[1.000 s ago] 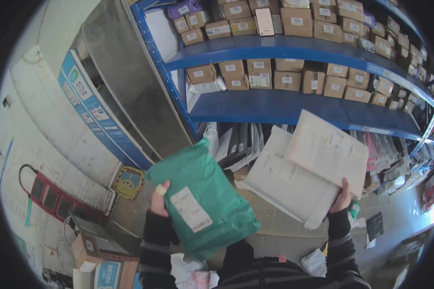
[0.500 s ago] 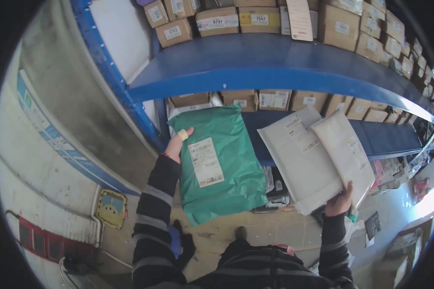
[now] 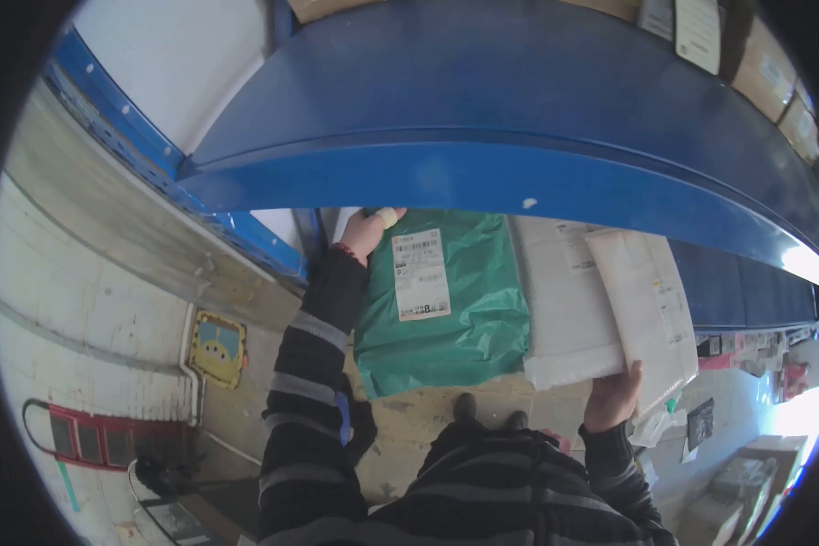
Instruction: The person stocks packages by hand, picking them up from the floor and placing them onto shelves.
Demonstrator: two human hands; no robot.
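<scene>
Two hands up, well apart, each w/ a parcel. Left hand [image 3: 366, 232] clamped on top left edge of green mailer bag [image 3: 455, 328], thumb w/ pale tape on it pressed on bag front. Bag held upright, top end tucked under front lip of blue shelf [image 3: 482, 173]. White shipping label [image 3: 420, 275] stuck on bag front, near top, w/ barcode & small print, too small to read. Right hand [image 3: 612, 398] closed on bottom edge of two white mailer envelopes [image 3: 573, 309], held fanned, one on top of other; front one tilted to right, small label on it. Envelopes just beside green bag, edges touching or almost, can't tell which. Tops also under shelf lip.

Black & grey striped sleeves [image 3: 305, 409] on both arms. Blue upright post [image 3: 127, 146] of rack at left, white wall behind. Yellow cartoon sticker [image 3: 217, 348] low on wall at left. Red frame thing [image 3: 91, 437] lower left. Brown cardboard boxes [image 3: 778, 82] w/ labels on shelf top, far right. More packets [image 3: 764, 350] lower right, blurry.
</scene>
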